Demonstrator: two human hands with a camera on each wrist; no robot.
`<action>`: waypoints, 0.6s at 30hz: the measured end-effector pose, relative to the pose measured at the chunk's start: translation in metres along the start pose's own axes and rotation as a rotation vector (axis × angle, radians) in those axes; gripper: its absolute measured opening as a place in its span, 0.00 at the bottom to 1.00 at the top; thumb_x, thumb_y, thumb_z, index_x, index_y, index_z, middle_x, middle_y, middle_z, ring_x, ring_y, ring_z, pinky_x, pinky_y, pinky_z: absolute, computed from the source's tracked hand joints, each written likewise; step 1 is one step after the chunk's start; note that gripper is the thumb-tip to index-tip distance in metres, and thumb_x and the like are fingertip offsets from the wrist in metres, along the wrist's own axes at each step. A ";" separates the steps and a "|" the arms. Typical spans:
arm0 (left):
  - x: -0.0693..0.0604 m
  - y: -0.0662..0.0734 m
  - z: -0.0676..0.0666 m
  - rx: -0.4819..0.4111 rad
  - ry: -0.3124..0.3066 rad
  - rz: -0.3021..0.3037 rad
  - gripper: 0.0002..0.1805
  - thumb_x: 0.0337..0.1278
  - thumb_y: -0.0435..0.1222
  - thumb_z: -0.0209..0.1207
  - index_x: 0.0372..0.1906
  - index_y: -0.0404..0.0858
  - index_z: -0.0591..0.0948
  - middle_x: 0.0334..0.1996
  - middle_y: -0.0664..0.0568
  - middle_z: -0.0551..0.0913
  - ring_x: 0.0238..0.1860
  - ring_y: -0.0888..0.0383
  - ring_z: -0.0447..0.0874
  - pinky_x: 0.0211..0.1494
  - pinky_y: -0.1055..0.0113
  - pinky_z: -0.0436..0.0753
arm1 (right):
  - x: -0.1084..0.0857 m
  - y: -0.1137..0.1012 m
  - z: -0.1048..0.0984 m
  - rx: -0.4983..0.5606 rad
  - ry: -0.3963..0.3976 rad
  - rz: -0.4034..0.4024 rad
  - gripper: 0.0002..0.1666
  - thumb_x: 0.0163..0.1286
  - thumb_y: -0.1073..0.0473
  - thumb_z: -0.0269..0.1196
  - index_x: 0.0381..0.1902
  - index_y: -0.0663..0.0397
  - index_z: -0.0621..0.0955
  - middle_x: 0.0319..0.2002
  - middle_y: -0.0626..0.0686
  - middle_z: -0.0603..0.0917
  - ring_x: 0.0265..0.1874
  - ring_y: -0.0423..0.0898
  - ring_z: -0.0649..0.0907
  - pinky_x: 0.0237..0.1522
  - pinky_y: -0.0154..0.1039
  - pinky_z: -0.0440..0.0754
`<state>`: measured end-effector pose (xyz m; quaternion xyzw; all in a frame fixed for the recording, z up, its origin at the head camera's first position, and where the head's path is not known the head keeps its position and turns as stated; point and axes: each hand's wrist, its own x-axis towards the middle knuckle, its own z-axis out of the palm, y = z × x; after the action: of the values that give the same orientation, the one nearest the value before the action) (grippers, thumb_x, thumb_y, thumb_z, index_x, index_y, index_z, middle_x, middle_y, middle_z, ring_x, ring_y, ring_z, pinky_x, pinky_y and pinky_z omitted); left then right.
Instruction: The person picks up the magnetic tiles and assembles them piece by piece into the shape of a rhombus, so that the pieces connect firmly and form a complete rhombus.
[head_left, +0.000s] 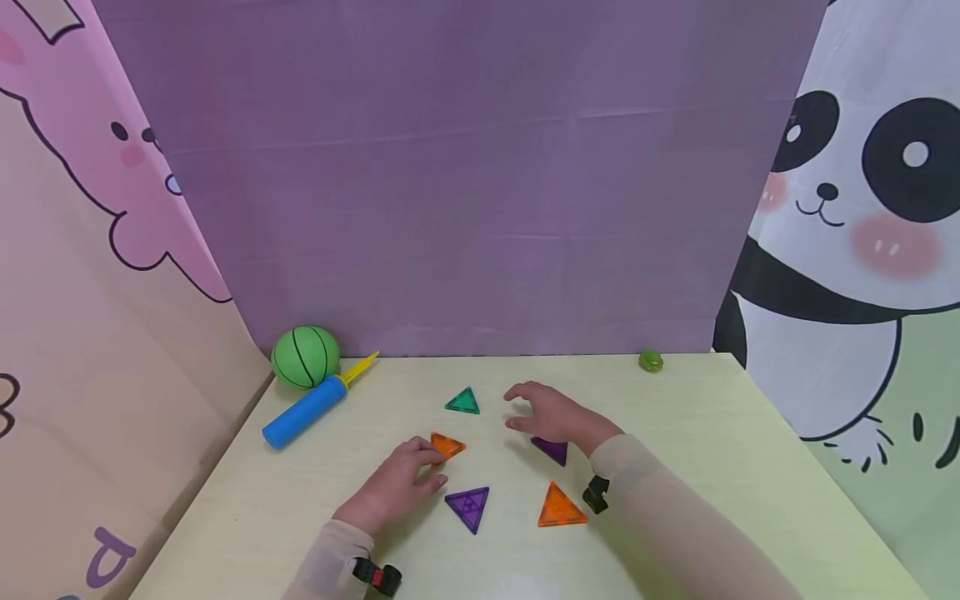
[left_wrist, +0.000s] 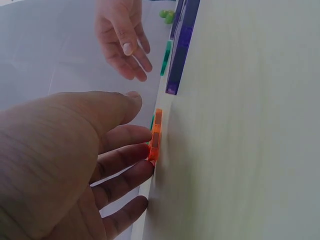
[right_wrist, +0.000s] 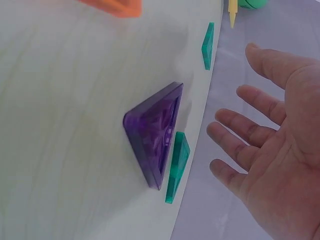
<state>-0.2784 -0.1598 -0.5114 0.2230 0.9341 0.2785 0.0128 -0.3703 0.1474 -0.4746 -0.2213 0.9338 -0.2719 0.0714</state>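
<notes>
My left hand [head_left: 399,485] is low over the table, fingertips at the edge of an orange triangular magnetic tile [head_left: 451,447]. In the left wrist view its fingers are loosely bent, and I cannot tell whether they press that tile [left_wrist: 156,135]. Above the table, my right hand [head_left: 553,414] has its fingers spread and holds nothing. A purple triangular tile [head_left: 553,452] lies partly under it. Beside that purple tile [right_wrist: 156,132], the right wrist view shows a green triangular tile [right_wrist: 178,169], which the right hand hides in the head view.
Another green tile [head_left: 463,402] lies farther back. Nearer are a second purple tile [head_left: 468,505] and an orange tile [head_left: 560,510]. At the back left are a green ball [head_left: 305,357] and a blue pump [head_left: 306,411] with a yellow nozzle; a small green object [head_left: 651,361] sits back right.
</notes>
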 end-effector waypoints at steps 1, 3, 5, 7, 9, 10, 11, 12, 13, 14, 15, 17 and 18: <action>0.000 0.000 -0.001 -0.005 0.003 0.000 0.21 0.73 0.43 0.64 0.64 0.39 0.84 0.55 0.56 0.77 0.60 0.53 0.76 0.69 0.51 0.78 | 0.001 -0.001 0.000 -0.001 -0.002 0.000 0.31 0.74 0.47 0.69 0.70 0.51 0.77 0.70 0.56 0.75 0.70 0.59 0.74 0.72 0.58 0.71; -0.001 -0.001 -0.001 -0.011 0.009 0.003 0.21 0.73 0.43 0.65 0.64 0.38 0.84 0.54 0.56 0.76 0.59 0.53 0.76 0.68 0.51 0.78 | 0.003 -0.002 0.000 -0.001 -0.006 -0.002 0.30 0.75 0.47 0.68 0.70 0.51 0.77 0.70 0.56 0.76 0.69 0.59 0.74 0.71 0.58 0.72; -0.002 -0.002 -0.002 -0.025 0.010 0.000 0.21 0.73 0.43 0.65 0.64 0.38 0.84 0.53 0.55 0.76 0.58 0.53 0.76 0.67 0.51 0.79 | 0.005 -0.004 0.001 0.003 -0.004 -0.011 0.30 0.75 0.48 0.68 0.69 0.51 0.78 0.69 0.56 0.77 0.69 0.59 0.75 0.71 0.58 0.72; -0.003 -0.002 -0.002 -0.041 0.010 -0.006 0.21 0.73 0.43 0.65 0.64 0.38 0.84 0.52 0.54 0.76 0.58 0.52 0.76 0.67 0.51 0.79 | 0.008 -0.005 0.002 0.016 0.002 -0.021 0.28 0.75 0.48 0.68 0.68 0.52 0.78 0.67 0.56 0.77 0.68 0.58 0.76 0.70 0.58 0.73; -0.003 -0.003 -0.002 -0.048 0.008 -0.014 0.21 0.73 0.43 0.65 0.64 0.39 0.84 0.52 0.54 0.76 0.58 0.52 0.76 0.67 0.50 0.79 | 0.011 -0.007 0.003 0.030 0.011 -0.033 0.27 0.75 0.50 0.68 0.67 0.53 0.79 0.66 0.55 0.78 0.67 0.58 0.76 0.70 0.58 0.74; -0.003 -0.003 -0.002 -0.052 0.008 -0.017 0.21 0.73 0.43 0.65 0.64 0.39 0.84 0.53 0.53 0.76 0.58 0.52 0.76 0.67 0.50 0.79 | 0.012 -0.008 0.003 0.036 0.015 -0.039 0.27 0.75 0.50 0.68 0.67 0.53 0.80 0.65 0.55 0.79 0.67 0.58 0.77 0.69 0.58 0.74; -0.003 -0.004 -0.002 -0.054 0.007 -0.020 0.21 0.73 0.43 0.65 0.64 0.39 0.84 0.53 0.54 0.75 0.59 0.52 0.76 0.67 0.50 0.78 | 0.014 -0.008 0.004 0.042 0.017 -0.043 0.26 0.75 0.51 0.68 0.66 0.54 0.80 0.65 0.55 0.79 0.66 0.58 0.77 0.69 0.57 0.75; -0.003 -0.004 -0.001 -0.055 0.007 -0.023 0.21 0.73 0.43 0.65 0.63 0.40 0.84 0.53 0.54 0.75 0.59 0.52 0.76 0.67 0.50 0.78 | 0.015 -0.009 0.004 0.044 0.015 -0.041 0.26 0.75 0.51 0.68 0.66 0.54 0.80 0.64 0.55 0.79 0.66 0.58 0.77 0.69 0.57 0.75; -0.002 -0.004 -0.001 -0.058 0.009 -0.026 0.21 0.73 0.43 0.65 0.63 0.40 0.84 0.53 0.54 0.75 0.59 0.52 0.76 0.68 0.50 0.78 | 0.016 -0.010 0.005 0.047 0.015 -0.040 0.26 0.75 0.51 0.69 0.66 0.54 0.80 0.64 0.55 0.80 0.66 0.58 0.77 0.69 0.56 0.75; -0.002 -0.004 -0.001 -0.065 0.012 -0.030 0.21 0.72 0.43 0.65 0.63 0.40 0.84 0.53 0.54 0.75 0.59 0.52 0.75 0.68 0.50 0.78 | 0.017 -0.011 0.006 0.049 0.014 -0.040 0.26 0.75 0.52 0.69 0.66 0.54 0.80 0.64 0.55 0.80 0.66 0.57 0.77 0.69 0.56 0.75; -0.002 -0.004 0.000 -0.071 0.016 -0.032 0.21 0.72 0.43 0.66 0.63 0.40 0.84 0.53 0.54 0.74 0.59 0.52 0.75 0.68 0.50 0.78 | 0.018 -0.012 0.007 0.048 0.013 -0.039 0.26 0.75 0.52 0.69 0.66 0.54 0.80 0.64 0.55 0.80 0.66 0.57 0.77 0.69 0.55 0.75; -0.002 -0.005 0.000 -0.077 0.028 -0.036 0.21 0.71 0.42 0.66 0.64 0.39 0.84 0.55 0.53 0.74 0.60 0.51 0.75 0.68 0.49 0.78 | 0.020 -0.013 0.008 0.044 0.008 -0.032 0.27 0.74 0.51 0.69 0.66 0.54 0.80 0.64 0.55 0.80 0.66 0.56 0.77 0.68 0.55 0.76; -0.002 -0.004 0.000 -0.077 0.036 -0.036 0.21 0.71 0.41 0.67 0.64 0.39 0.84 0.56 0.52 0.74 0.61 0.50 0.74 0.68 0.48 0.78 | 0.021 -0.013 0.009 0.042 0.006 -0.026 0.27 0.74 0.51 0.70 0.67 0.54 0.80 0.64 0.54 0.80 0.66 0.56 0.77 0.68 0.55 0.76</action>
<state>-0.2786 -0.1637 -0.5144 0.2007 0.9266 0.3180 0.0095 -0.3821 0.1234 -0.4754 -0.2309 0.9252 -0.2931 0.0699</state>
